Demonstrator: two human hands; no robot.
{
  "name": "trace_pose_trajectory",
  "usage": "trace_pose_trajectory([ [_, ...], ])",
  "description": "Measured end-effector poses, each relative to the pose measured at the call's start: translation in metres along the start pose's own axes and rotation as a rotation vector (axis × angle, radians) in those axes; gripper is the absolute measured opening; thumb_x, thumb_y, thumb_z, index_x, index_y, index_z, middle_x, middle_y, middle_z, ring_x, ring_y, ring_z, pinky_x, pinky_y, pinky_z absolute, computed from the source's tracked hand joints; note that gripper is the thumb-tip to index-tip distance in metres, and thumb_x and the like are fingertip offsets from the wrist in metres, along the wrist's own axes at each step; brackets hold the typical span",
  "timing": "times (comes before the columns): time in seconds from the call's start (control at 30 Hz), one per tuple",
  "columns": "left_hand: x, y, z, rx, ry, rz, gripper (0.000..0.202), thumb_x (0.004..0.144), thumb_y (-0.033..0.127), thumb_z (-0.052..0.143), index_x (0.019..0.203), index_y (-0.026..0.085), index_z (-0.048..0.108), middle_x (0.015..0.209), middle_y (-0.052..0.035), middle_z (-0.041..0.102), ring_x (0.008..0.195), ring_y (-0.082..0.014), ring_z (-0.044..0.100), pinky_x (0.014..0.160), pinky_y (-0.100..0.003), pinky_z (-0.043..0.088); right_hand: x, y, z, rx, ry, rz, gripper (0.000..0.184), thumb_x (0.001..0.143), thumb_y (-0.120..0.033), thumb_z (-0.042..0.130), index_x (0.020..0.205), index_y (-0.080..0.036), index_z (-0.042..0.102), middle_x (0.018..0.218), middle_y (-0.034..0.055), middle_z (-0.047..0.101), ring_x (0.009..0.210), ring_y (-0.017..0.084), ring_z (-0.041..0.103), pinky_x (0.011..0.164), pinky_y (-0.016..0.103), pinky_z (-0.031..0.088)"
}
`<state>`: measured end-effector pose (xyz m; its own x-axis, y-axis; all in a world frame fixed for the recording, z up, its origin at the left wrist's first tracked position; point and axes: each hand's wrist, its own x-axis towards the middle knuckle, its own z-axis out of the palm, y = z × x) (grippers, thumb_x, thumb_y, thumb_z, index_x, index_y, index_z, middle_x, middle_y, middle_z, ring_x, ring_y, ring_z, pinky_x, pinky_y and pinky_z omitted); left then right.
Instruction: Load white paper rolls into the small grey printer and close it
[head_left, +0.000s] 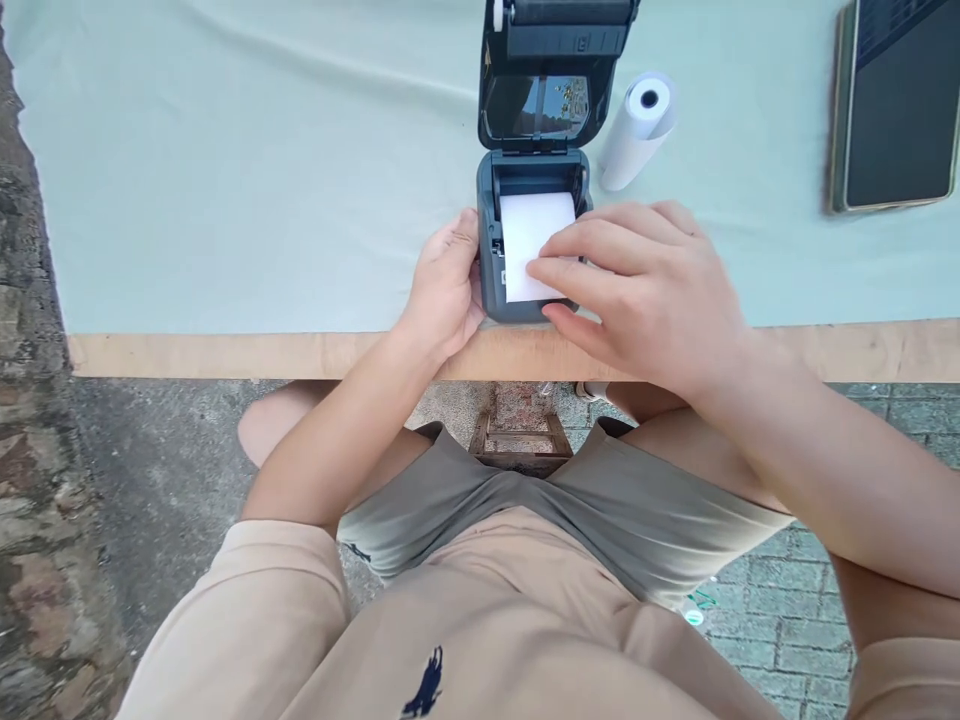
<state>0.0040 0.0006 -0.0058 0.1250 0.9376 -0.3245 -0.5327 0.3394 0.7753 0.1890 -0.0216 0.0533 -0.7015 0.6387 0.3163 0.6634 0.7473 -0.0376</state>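
A small dark thermal printer (491, 290) stands near the table's front edge with its lid (491, 125) flipped up and back. White paper (529, 230) lies over its open compartment, the free end reaching toward the printer's front. My left hand (448, 280) grips the printer's left side, thumb up along the wall and fingers partly hidden behind it. Over the right part of the printer is my right hand (645, 285), its fingers apart and stretched out. Its fingertips rest on or just above the paper, and the thumb is near the printer's front edge.
A white paper roll (637, 135) lies just right of the lid, its end slightly unwound. Farther right is a tablet-like device (900, 110) with a dark screen. A pale cloth (262, 200) covers the table, whose bare wooden edge (225, 355) runs along the front.
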Motion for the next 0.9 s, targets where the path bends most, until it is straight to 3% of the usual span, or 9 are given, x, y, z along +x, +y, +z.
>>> trace_pose_trajectory([
  [0.13, -0.001, 0.003, 0.0, 0.017, -0.018, -0.018, 0.035, 0.101, 0.032, 0.037, 0.084, 0.018, 0.065, 0.07, 0.0025, 0.068, 0.099, -0.014, 0.072, 0.102, -0.033, 0.056, -0.002, -0.005, 0.003, 0.016, 0.041, 0.04, 0.014, 0.091, -0.02, 0.058, 0.105, -0.024, 0.061, 0.111, -0.0002, 0.071, 0.101, 0.021, 0.065, 0.073, 0.036, 0.041],
  [0.3, -0.003, 0.004, -0.001, 0.035, -0.042, -0.008, 0.028, 0.097, 0.036, 0.047, 0.086, 0.019, 0.066, 0.075, 0.001, 0.07, 0.108, -0.0164, 0.07, 0.101, -0.032, 0.056, 0.001, -0.01, 0.017, 0.168, 0.253, 0.176, 0.013, 0.091, -0.018, 0.059, 0.088, -0.027, 0.067, 0.1, -0.0052, 0.072, 0.106, 0.02, 0.063, 0.079, 0.037, 0.043],
  [0.43, -0.006, 0.005, 0.001, 0.085, -0.02, -0.011, 0.03, 0.098, 0.039, 0.044, 0.093, 0.019, 0.066, 0.09, -0.0026, 0.073, 0.109, -0.0192, 0.068, 0.097, -0.035, 0.058, -0.004, -0.009, 0.028, 0.27, 0.346, 0.241, 0.015, 0.089, -0.018, 0.06, 0.089, -0.029, 0.071, 0.103, 0.0012, 0.066, 0.113, 0.025, 0.055, 0.089, 0.042, 0.045],
  [0.53, -0.007, 0.006, 0.002, 0.054, -0.047, -0.009, 0.031, 0.099, 0.036, 0.041, 0.097, 0.019, 0.067, 0.093, -0.0023, 0.073, 0.106, -0.0182, 0.07, 0.099, -0.036, 0.057, -0.01, -0.009, 0.032, 0.336, 0.306, 0.297, 0.015, 0.086, -0.025, 0.064, 0.099, -0.027, 0.07, 0.119, 0.0084, 0.054, 0.117, 0.03, 0.052, 0.094, 0.048, 0.046],
  [0.63, -0.008, 0.008, 0.002, 0.027, -0.054, -0.025, 0.031, 0.099, 0.035, 0.04, 0.098, 0.017, 0.067, 0.095, -0.0016, 0.073, 0.101, -0.0164, 0.071, 0.102, -0.035, 0.054, -0.011, -0.009, 0.035, 0.465, 0.258, 0.335, 0.021, 0.085, -0.025, 0.064, 0.106, -0.027, 0.067, 0.128, 0.0111, 0.041, 0.124, 0.031, 0.049, 0.088, 0.044, 0.052],
  [0.8, -0.007, 0.012, 0.0, 0.02, -0.062, -0.075, 0.033, 0.1, 0.035, 0.038, 0.101, 0.018, 0.066, 0.101, -0.003, 0.072, 0.118, -0.0204, 0.066, 0.108, -0.038, 0.052, -0.008, -0.009, 0.042, 0.627, 0.324, 0.315, 0.018, 0.086, -0.023, 0.062, 0.103, -0.026, 0.064, 0.126, 0.011, 0.037, 0.127, 0.028, 0.046, 0.095, 0.044, 0.055],
  [0.9, -0.007, 0.012, -0.005, -0.03, -0.179, -0.067, 0.03, 0.095, 0.039, 0.048, 0.104, 0.017, 0.066, 0.106, -0.005, 0.072, 0.124, -0.0237, 0.063, 0.107, -0.038, 0.053, -0.006, -0.008, 0.041, 0.632, 0.289, 0.34, 0.017, 0.087, -0.025, 0.062, 0.104, -0.026, 0.066, 0.128, 0.0123, 0.036, 0.131, 0.028, 0.043, 0.091, 0.04, 0.056],
])
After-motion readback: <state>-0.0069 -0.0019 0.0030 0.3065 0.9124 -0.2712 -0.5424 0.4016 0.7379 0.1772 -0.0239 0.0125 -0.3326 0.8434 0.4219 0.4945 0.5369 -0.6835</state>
